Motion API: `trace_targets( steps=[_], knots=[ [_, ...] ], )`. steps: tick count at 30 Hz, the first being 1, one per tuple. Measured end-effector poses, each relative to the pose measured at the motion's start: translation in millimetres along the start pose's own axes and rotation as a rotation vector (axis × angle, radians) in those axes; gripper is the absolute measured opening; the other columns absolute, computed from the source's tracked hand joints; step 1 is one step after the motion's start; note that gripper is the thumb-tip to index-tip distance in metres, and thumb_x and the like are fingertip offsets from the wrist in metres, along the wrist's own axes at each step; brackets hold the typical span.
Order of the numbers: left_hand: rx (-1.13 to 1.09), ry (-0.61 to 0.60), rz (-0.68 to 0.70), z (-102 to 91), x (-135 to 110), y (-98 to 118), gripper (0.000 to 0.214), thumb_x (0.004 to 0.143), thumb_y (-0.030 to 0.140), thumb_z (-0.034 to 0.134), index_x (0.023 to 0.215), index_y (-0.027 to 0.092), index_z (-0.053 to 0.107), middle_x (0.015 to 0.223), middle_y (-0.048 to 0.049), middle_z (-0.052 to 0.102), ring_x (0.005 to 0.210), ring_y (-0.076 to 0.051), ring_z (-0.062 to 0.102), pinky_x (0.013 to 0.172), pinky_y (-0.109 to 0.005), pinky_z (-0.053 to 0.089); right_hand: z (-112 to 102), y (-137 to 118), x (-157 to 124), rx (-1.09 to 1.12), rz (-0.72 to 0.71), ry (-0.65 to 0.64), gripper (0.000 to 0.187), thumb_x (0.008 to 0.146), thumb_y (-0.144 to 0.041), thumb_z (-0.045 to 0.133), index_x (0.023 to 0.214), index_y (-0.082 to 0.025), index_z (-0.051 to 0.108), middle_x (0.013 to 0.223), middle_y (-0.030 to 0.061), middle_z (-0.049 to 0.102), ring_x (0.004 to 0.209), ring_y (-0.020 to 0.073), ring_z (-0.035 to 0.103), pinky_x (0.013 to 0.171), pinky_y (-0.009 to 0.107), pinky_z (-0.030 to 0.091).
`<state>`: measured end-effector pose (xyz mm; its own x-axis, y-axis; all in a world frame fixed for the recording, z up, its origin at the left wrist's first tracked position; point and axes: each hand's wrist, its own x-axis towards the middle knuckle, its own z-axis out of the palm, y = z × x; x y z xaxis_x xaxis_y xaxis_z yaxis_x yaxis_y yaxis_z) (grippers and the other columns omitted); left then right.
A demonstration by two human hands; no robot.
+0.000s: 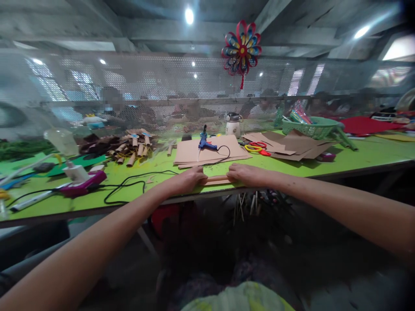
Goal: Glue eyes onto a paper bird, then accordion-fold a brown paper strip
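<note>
Near the front edge of the green table, a narrow rolled piece of brown cardboard lies between my two hands. My left hand is closed on its left end, and my right hand grips the right end. The undersides of my fingers are hidden. Just beyond are flat brown cardboard sheets, with a blue glue gun standing on them. Its black cord loops over the sheets and off to the left. Scissors with red and yellow handles rest to the right of the sheets.
On the left are a purple power strip, a plastic cup and a pile of small cardboard rolls. To the right lie loose cardboard pieces and a green basket. A perforated screen stands behind; a paper flower hangs there.
</note>
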<state>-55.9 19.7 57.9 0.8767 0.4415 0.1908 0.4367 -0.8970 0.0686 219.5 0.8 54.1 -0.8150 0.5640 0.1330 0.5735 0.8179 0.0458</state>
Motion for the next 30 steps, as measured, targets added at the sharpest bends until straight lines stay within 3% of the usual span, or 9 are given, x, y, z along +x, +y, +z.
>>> trace_targets(
  steps=[6, 9, 15, 22, 25, 30],
  knots=[
    [-0.035, 0.050, -0.042, 4.3, 1, 4, 0.020, 0.086, 0.011, 0.039, 0.083, 0.014, 0.059, 0.083, -0.0056, 0.049, 0.075, -0.015, 0.047, 0.070, -0.025, 0.038, 0, -8, -3, -0.066, 0.026, -0.014, 0.017, 0.083, -0.006, 0.043, 0.090, -0.012, 0.058, 0.089, 0.0076, 0.053, 0.083, 0.0174, 0.044, 0.073, 0.026, 0.035],
    [-0.036, 0.056, -0.064, 3.0, 2, 3, 0.021, 0.083, 0.010, 0.039, 0.079, 0.015, 0.059, 0.083, -0.0054, 0.050, 0.076, -0.015, 0.049, 0.070, -0.024, 0.038, -1, -7, -1, -0.036, 0.055, -0.003, 0.016, 0.082, -0.006, 0.045, 0.084, -0.012, 0.060, 0.086, 0.0073, 0.052, 0.081, 0.0162, 0.045, 0.070, 0.025, 0.035],
    [-0.049, -0.056, -0.155, -5.8, 11, -2, 0.015, 0.074, 0.017, 0.050, 0.082, 0.016, 0.063, 0.081, -0.0037, 0.056, 0.071, -0.014, 0.052, 0.062, -0.023, 0.039, -9, 1, 11, 0.062, 0.123, -0.091, 0.015, 0.082, -0.020, 0.052, 0.078, -0.012, 0.064, 0.083, 0.0068, 0.056, 0.075, 0.0143, 0.049, 0.066, 0.023, 0.034],
    [0.008, -0.177, -0.194, -19.9, 20, 14, 0.015, 0.067, 0.020, 0.054, 0.077, 0.017, 0.064, 0.081, -0.0045, 0.060, 0.069, -0.016, 0.054, 0.059, -0.024, 0.037, -6, -15, 18, -0.102, 0.251, -0.055, 0.020, 0.084, -0.023, 0.051, 0.082, -0.012, 0.068, 0.086, 0.0097, 0.062, 0.075, 0.0160, 0.055, 0.059, 0.024, 0.032],
    [0.081, -0.104, -0.216, -13.3, 21, 17, 0.014, 0.071, 0.027, 0.054, 0.074, 0.017, 0.064, 0.079, -0.0051, 0.059, 0.067, -0.017, 0.053, 0.057, -0.026, 0.036, -1, -18, 22, -0.167, 0.286, -0.075, 0.022, 0.085, -0.024, 0.049, 0.080, -0.012, 0.067, 0.083, 0.0102, 0.063, 0.071, 0.0161, 0.056, 0.056, 0.025, 0.030],
    [0.173, 0.031, -0.166, 3.4, 22, 16, 0.012, 0.077, 0.021, 0.048, 0.069, 0.016, 0.056, 0.071, -0.0039, 0.053, 0.063, -0.015, 0.048, 0.057, -0.026, 0.033, 9, -13, 24, -0.214, 0.243, -0.051, 0.021, 0.088, -0.024, 0.048, 0.082, -0.012, 0.065, 0.084, 0.0108, 0.061, 0.077, 0.0179, 0.054, 0.062, 0.025, 0.033]
  ],
)
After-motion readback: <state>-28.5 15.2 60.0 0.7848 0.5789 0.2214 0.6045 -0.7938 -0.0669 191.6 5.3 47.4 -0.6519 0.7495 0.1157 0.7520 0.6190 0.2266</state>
